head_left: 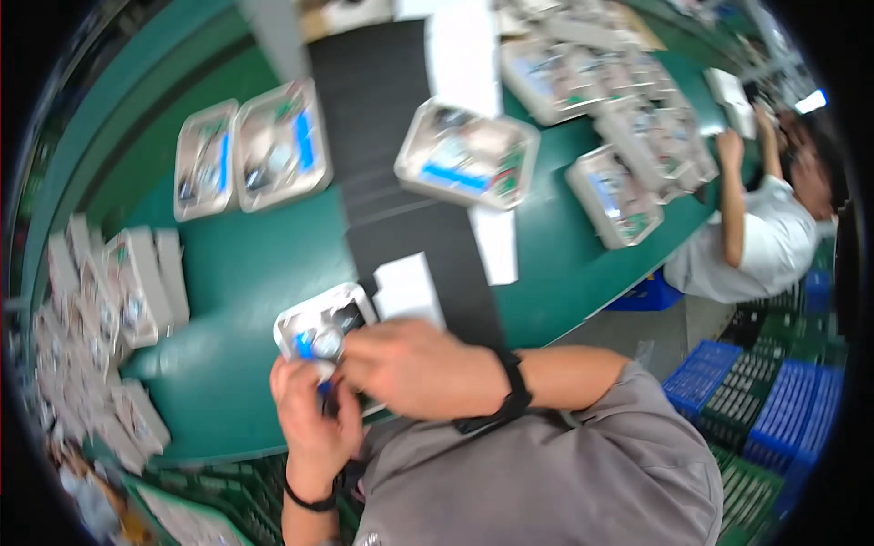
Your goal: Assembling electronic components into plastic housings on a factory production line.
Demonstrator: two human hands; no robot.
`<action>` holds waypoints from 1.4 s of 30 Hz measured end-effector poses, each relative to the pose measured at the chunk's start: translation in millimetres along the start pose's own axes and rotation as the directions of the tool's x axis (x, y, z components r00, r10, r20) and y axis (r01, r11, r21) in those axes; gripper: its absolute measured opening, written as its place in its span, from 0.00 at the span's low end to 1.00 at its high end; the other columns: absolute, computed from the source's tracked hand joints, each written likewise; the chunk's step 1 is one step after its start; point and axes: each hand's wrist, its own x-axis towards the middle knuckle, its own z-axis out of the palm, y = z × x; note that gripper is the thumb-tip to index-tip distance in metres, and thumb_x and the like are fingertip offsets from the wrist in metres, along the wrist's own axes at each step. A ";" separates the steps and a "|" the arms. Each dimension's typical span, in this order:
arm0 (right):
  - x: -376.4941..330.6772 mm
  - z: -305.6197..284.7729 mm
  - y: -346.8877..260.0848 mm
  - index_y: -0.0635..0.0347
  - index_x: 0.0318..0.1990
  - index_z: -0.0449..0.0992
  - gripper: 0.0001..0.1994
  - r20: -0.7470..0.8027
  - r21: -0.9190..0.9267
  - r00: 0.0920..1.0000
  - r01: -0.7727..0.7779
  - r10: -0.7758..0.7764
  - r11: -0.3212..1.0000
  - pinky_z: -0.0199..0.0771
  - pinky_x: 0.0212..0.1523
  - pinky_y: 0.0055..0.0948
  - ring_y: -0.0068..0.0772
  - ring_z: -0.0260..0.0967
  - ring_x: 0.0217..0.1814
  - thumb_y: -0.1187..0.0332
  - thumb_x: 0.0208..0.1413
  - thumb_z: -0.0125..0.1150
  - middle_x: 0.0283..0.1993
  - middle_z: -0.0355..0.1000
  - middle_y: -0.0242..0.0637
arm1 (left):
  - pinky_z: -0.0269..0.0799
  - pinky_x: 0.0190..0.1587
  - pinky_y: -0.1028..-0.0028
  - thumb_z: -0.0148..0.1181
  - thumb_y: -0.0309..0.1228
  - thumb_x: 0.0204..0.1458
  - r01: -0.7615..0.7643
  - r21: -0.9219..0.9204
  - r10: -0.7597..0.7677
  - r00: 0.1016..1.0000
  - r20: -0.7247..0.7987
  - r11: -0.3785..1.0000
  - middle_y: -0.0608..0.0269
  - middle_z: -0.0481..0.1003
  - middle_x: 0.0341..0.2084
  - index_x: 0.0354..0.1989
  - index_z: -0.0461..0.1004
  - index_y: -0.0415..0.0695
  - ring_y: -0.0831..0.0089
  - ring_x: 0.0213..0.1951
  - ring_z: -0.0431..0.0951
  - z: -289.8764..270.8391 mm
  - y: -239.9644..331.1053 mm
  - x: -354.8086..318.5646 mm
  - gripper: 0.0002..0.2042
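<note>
Green belt carries a white tray; both hands, left, right, seemingly grip its near edge.

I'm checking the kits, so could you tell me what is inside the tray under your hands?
The tray shows a blue piece and a round shiny part. The right hand and left hand cover the rest.

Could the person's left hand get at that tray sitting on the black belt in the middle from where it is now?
Probably not without leaning. The left hand is down at the near tray, and the middle tray lies far up the black belt. Nothing blocks the way; it just looks distant.
</note>
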 end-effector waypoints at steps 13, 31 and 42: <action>-14.0 -17.5 5.4 0.67 0.35 0.76 0.08 0.036 -0.082 0.920 -0.386 0.390 0.919 0.78 0.30 0.47 0.55 0.78 0.27 0.68 0.56 0.61 0.29 0.77 0.48 | 0.74 0.49 0.61 0.67 0.18 0.53 0.263 -0.202 -0.280 0.958 -0.059 0.943 0.51 0.74 0.39 0.47 0.67 0.34 0.56 0.42 0.77 13.2 36.6 -9.4 0.16; 25.8 -375.9 121.3 0.67 0.47 0.82 0.26 -0.193 -0.497 0.790 -0.590 0.582 0.636 0.79 0.45 0.44 0.48 0.81 0.42 0.50 0.53 0.71 0.39 0.82 0.51 | 0.76 0.51 0.51 0.77 0.26 0.47 -0.635 0.114 0.644 0.763 -0.057 0.764 0.45 0.76 0.48 0.37 0.70 0.36 0.42 0.49 0.78 35.4 128.9 204.2 0.18; 19.8 -418.1 309.3 0.71 0.67 0.69 0.52 -0.150 -0.509 0.627 -0.712 0.764 0.484 0.73 0.64 0.40 0.55 0.74 0.64 0.41 0.39 0.78 0.63 0.74 0.58 | 0.76 0.49 0.57 0.77 0.25 0.44 -0.599 -0.072 0.603 0.797 0.046 0.797 0.48 0.77 0.47 0.36 0.69 0.35 0.47 0.49 0.77 153.3 141.8 303.5 0.19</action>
